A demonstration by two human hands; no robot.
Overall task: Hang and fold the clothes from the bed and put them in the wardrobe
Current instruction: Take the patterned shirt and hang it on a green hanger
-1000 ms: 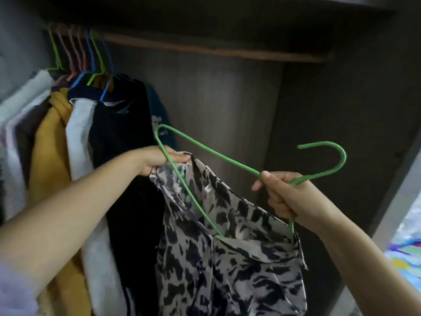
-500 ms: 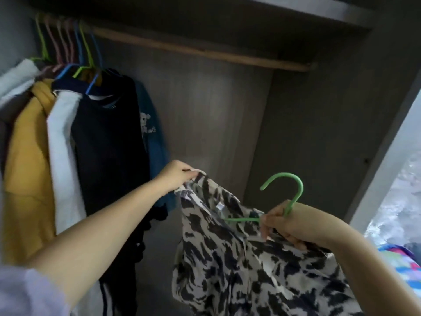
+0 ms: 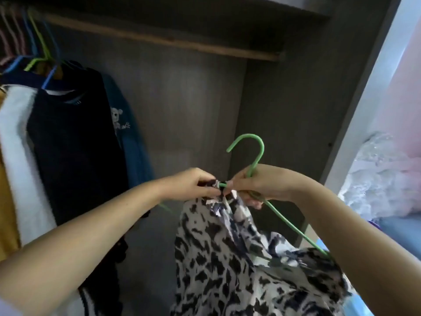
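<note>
Head view: black-and-white blotched garment (image 3: 227,265) draped on green hanger (image 3: 257,160).

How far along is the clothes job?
Done: several garments already hang on the rail. In hand: the left hand pinches the patterned blouse's collar while the right hand grips the green hanger. Left: hooking it onto the rail.

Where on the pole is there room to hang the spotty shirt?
The wooden rail is bare from the blue top across to the wardrobe's right wall; the green hanger, held by the right hand, would fit there. The left end is crowded with hangers, the black top and white garment.
</note>
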